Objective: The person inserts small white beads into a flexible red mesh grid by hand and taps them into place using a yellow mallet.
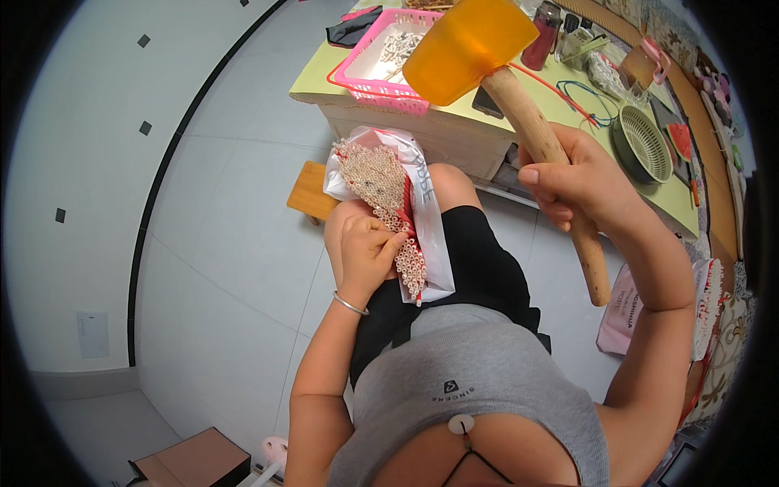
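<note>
Raised over the table's near edge is a mallet with an amber rubber-like head and a wooden handle. My right hand is closed round the middle of that handle. On my lap lies a dense bundle of small whitish tubes, their round ends facing up, with red material along one side. A white plastic bag is spread beneath it. My left hand is closed at the bundle's near part, fingertips pinching at the red strip; the exact grip is partly hidden.
A pale green table stands ahead, bearing a pink basket of small pieces, a dark red bottle, a green colander and a watermelon slice. A wooden stool is left of my knees. A cardboard box sits lower left.
</note>
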A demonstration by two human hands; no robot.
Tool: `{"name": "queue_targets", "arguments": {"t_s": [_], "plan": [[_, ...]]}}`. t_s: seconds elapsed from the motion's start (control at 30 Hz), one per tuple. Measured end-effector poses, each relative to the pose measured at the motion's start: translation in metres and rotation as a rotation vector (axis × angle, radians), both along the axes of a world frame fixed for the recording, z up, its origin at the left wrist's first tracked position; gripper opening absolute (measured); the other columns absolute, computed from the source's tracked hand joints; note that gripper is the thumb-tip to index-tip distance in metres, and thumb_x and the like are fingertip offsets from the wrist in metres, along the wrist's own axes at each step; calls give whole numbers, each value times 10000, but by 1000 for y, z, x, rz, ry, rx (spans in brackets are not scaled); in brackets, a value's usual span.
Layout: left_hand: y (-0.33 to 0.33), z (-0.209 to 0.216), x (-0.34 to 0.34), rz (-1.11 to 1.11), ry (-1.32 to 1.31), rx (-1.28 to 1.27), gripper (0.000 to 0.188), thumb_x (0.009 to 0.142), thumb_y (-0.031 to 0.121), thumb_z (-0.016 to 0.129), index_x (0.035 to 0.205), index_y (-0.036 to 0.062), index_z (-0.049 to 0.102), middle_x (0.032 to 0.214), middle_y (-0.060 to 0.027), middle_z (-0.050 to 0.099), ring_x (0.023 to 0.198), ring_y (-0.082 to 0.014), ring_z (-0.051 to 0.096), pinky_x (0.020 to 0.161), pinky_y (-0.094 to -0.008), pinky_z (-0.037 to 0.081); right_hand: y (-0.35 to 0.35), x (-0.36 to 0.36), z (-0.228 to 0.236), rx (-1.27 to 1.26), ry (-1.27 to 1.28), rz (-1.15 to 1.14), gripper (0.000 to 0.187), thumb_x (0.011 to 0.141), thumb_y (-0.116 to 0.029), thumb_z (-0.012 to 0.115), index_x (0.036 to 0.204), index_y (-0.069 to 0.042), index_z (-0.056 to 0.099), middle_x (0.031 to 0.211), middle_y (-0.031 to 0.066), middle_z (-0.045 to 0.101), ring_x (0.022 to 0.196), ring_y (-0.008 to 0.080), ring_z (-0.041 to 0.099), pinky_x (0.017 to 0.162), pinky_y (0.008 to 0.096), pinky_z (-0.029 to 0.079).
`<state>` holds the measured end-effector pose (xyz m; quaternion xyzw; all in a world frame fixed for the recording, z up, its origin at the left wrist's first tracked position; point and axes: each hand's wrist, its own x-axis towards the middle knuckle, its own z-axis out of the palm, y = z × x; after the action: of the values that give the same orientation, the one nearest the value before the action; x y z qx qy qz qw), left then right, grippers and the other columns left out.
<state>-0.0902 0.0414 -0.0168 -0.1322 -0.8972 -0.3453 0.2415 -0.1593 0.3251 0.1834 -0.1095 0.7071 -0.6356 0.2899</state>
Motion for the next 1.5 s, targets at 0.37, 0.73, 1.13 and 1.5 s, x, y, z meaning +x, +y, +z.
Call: {"name": "queue_targets", "arguments": {"t_s": [0.37,0.73,1.13,1.5], "plan": [[10,-1,-24,63,-6,-107,64,673,87,762,732,88,736,725,-52,611,776,-259,572,719,-387,454,5,-3,-12,-26,-66,17,262,859,-190,702,907,-25,504,636,8,511,442,69,467,394,224,415],[8,31,-33,-23,-19,-351,73,731,73,711,725,35,649,778,-81,611,770,-277,607,684,-395,484,10,-5,-24,-47,-118,24,248,863,-176,690,914,-26,500,639,15,511,441,69,469,394,226,419],[29,66,-14,-134,-85,779,224,1004,118,533,1184,-14,526,894,-55,528,764,-126,502,710,-268,457,3,2,-8,-67,-92,35,281,849,-166,715,941,-13,498,597,4,488,417,80,461,390,235,409],[37,66,-21,-88,-151,968,132,966,85,590,1062,-4,609,965,-62,593,765,-84,537,717,-221,460,0,14,9,-42,-44,86,293,843,-164,734,946,-13,505,625,5,494,412,91,457,399,243,406]]}}
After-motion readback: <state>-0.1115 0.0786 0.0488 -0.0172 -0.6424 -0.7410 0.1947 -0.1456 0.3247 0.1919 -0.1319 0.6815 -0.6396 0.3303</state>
